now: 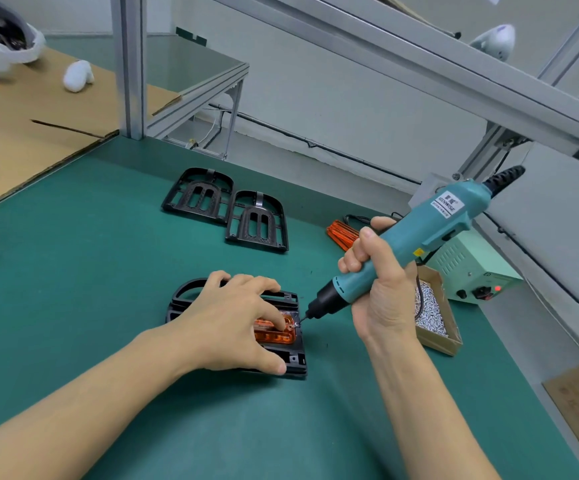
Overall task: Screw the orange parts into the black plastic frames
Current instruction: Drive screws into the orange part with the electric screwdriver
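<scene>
A black plastic frame [290, 358] lies flat on the green mat in front of me, with an orange part [276, 336] seated in it. My left hand [236, 322] rests spread over the frame, its index finger pressing on the orange part and its thumb at the frame's near edge. My right hand [380, 275] grips a teal electric screwdriver [416, 237], tilted down to the left. The bit tip [302, 319] touches a screw at the orange part's right end.
Two more black frames [225, 209] lie side by side farther back. Loose orange parts [341, 232] sit behind my right hand. A cardboard box of screws [433, 313] and a power unit [471, 268] stand at the right. Cardboard sheet [21, 133] at back left.
</scene>
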